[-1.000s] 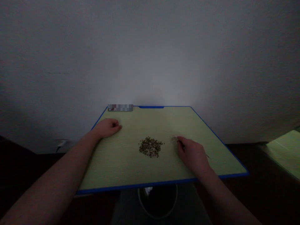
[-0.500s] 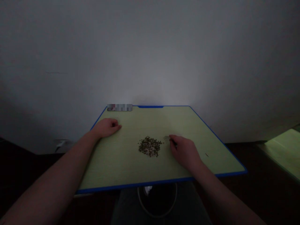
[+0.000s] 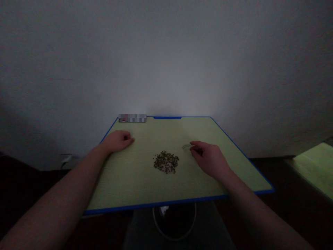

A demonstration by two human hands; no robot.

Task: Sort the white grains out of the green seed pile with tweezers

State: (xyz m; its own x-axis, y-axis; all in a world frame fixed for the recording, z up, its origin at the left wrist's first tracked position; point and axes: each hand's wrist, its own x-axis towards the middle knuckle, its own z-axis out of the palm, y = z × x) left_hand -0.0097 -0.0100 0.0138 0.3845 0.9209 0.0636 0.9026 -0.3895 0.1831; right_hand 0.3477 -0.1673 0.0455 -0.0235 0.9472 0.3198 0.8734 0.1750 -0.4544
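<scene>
A small heap of dark green seeds or beans point(image 3: 166, 161) lies in the middle of a light green table point(image 3: 135, 180) with a blue edge. My right hand point(image 3: 209, 158) rests just right of the heap, fingers pinched on a small clear ring-like thing point(image 3: 186, 147) that I cannot make out in the dim light. My left hand point(image 3: 118, 140) lies near the table's far left corner, fingers curled loosely, nothing visible in it.
A plain grey wall stands right behind the table. A blurred label point(image 3: 132, 118) sits at the far left edge. A round dark container point(image 3: 174, 222) shows below the near edge. Part of another green surface point(image 3: 316, 163) is at the right.
My right hand has moved left and then away from me, carrying the small clear thing from the heap's right side to its far right. My left hand has stayed put.
</scene>
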